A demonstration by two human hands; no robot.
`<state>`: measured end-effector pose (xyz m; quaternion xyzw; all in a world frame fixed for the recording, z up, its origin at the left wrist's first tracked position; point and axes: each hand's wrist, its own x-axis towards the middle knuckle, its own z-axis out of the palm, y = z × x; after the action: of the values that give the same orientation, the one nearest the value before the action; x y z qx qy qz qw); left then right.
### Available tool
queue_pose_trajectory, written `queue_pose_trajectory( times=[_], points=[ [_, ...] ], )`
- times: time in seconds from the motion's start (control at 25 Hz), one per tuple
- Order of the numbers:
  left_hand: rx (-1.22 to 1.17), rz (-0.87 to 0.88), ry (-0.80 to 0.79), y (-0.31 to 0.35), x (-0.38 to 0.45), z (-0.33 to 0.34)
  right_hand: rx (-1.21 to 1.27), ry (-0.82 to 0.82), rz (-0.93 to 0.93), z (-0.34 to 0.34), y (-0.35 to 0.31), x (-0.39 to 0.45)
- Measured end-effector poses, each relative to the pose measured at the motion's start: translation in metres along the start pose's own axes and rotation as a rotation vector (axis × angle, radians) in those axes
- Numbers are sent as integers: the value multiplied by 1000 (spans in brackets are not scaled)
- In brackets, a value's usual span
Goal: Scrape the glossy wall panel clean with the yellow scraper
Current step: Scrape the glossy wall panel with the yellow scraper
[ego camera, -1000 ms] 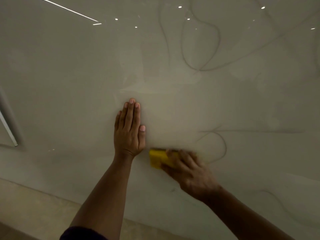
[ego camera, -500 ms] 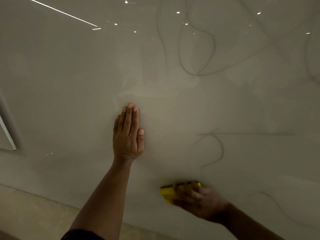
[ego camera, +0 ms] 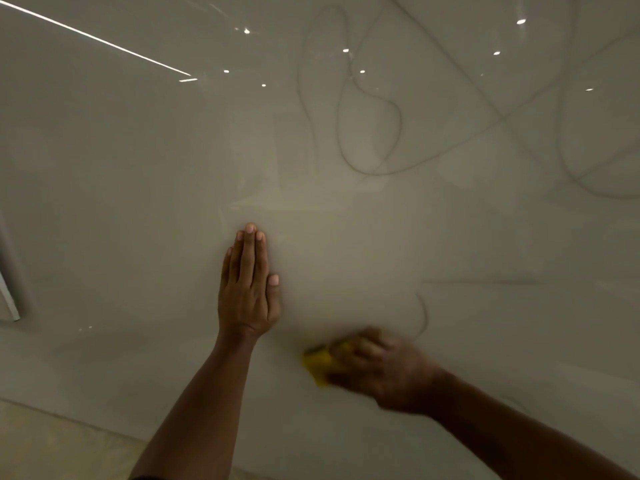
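Note:
The glossy beige wall panel (ego camera: 346, 237) fills the view, with thin dark curved lines across its upper right and one loop just above my right hand. My left hand (ego camera: 247, 289) lies flat on the panel, fingers together and pointing up, holding nothing. Low and to its right, my right hand (ego camera: 384, 368) is blurred and closed on the yellow scraper (ego camera: 318, 365), which is pressed against the panel. Only the scraper's left part shows; my fingers cover the rest.
The floor (ego camera: 52, 445) meets the panel's bottom edge at the lower left. A pale vertical strip (ego camera: 8, 292) stands at the left edge. Ceiling lights reflect as bright dots and a line across the panel's top.
My right hand drew the scraper down the panel from beside my left wrist, then shifted slightly back up. My left hand stayed flat in place.

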<state>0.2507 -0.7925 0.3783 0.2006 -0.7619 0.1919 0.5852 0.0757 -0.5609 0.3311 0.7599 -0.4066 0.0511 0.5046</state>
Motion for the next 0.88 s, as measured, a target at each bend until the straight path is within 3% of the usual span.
queue_pose_trajectory(
  times=[0.08,0.16,0.36,0.48,0.68,0.88],
  points=[
    [0,27,-13,-1,3,0,-32,-141,-145,2,-6,-10],
    [1,27,-10,2,9,0,-21,-118,-148,-4,10,-7],
    [-33,35,-5,15,35,-2,-170,138,238,-50,82,32],
    [-65,58,2,19,58,-5,-213,240,512,-57,86,51],
    [-64,100,45,27,90,-9,-257,88,184,-58,90,46],
    [-105,93,41,24,91,-11,-270,306,505,-72,123,86]
  ],
)
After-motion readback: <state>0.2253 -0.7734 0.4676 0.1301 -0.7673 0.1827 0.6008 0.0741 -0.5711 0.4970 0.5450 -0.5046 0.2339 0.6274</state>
